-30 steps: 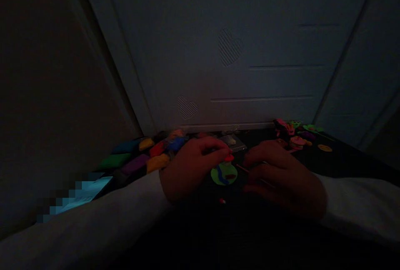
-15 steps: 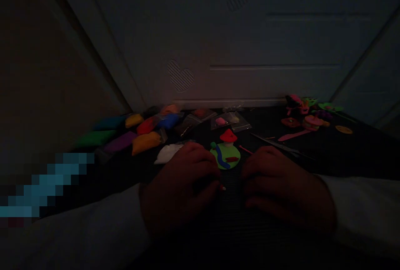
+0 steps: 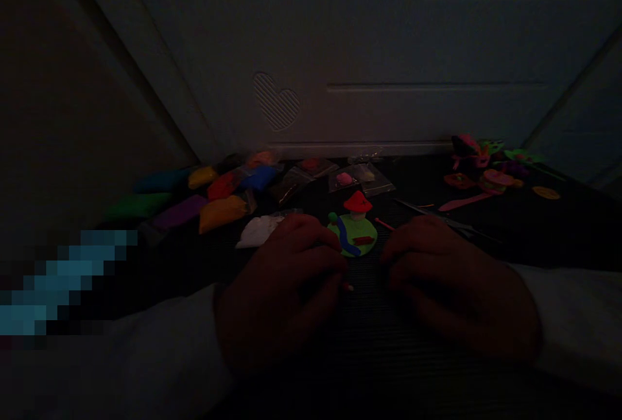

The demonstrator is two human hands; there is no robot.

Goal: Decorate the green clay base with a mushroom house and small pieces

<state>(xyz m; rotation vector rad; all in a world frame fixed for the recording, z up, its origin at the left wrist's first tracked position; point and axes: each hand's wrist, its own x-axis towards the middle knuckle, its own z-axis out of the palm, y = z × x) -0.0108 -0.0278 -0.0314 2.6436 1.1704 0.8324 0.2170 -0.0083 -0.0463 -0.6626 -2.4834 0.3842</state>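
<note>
The picture is dim. My left hand (image 3: 286,290) rests low on the dark ribbed table, fingers curled and thumb brought in. At its fingertips is a small red-and-white piece (image 3: 348,287), partly covered by them. My right hand (image 3: 457,290) lies loosely bent, thumb apart from the fingers, with nothing visible in it. A thin pink stick (image 3: 385,224) runs behind its knuckles. Between and beyond both hands sits a green clay disc (image 3: 365,249). It bears a blue wavy strip, a dark red block, a green ball and a red-capped mushroom (image 3: 358,203).
Several bags of coloured clay stand back left, with an orange bag (image 3: 223,212) and a white bag (image 3: 253,232) nearest. Scissors (image 3: 449,220) and a pink clay knife (image 3: 464,202) lie beyond my right hand. Small clay figures (image 3: 495,180) sit back right, before a pale panel (image 3: 340,115).
My left hand has left the mushroom and come down towards me to the small red-and-white piece. The view has tilted down. My right hand has stayed beside the disc.
</note>
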